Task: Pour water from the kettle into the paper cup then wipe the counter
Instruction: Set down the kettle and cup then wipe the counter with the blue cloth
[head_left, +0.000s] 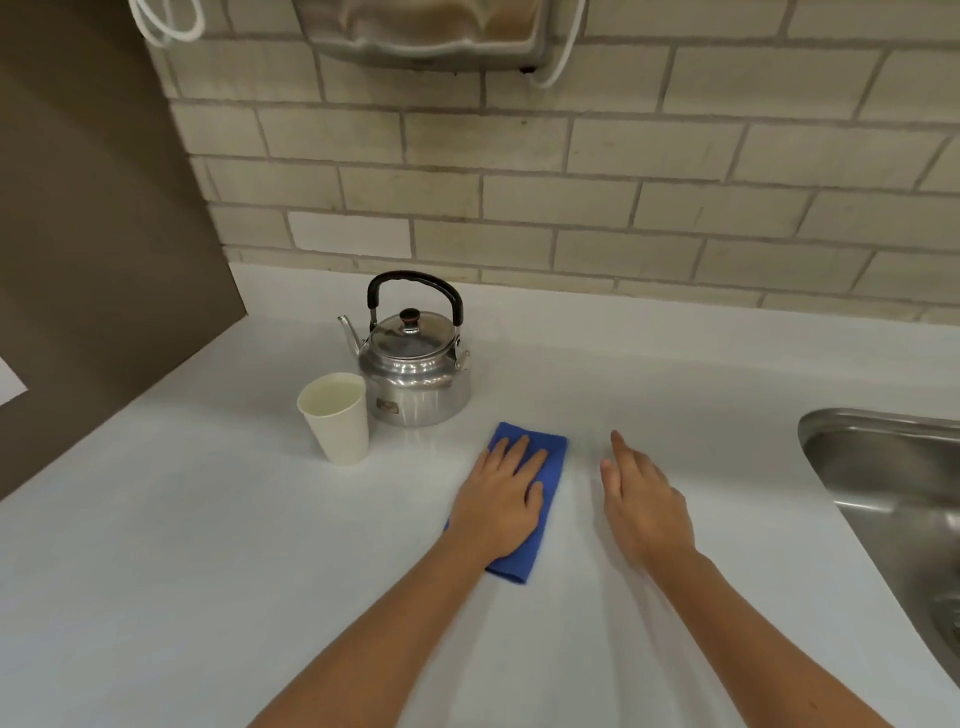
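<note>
A silver kettle (415, 370) with a black handle stands upright near the back of the white counter (208, 571). A white paper cup (337, 418) stands just left of it and in front, with liquid inside. A folded blue cloth (548, 467) lies flat on the counter in front of the kettle. My left hand (501, 501) presses palm-down on the cloth, fingers spread and covering most of it. My right hand (644, 501) is to the right of the cloth, fingers apart, holding nothing, low over the bare counter.
A steel sink (893, 488) is set into the counter at the right edge. A tiled wall (571, 182) runs behind the counter, with a wall-mounted unit (436, 31) above. A brown panel (93, 234) bounds the left side.
</note>
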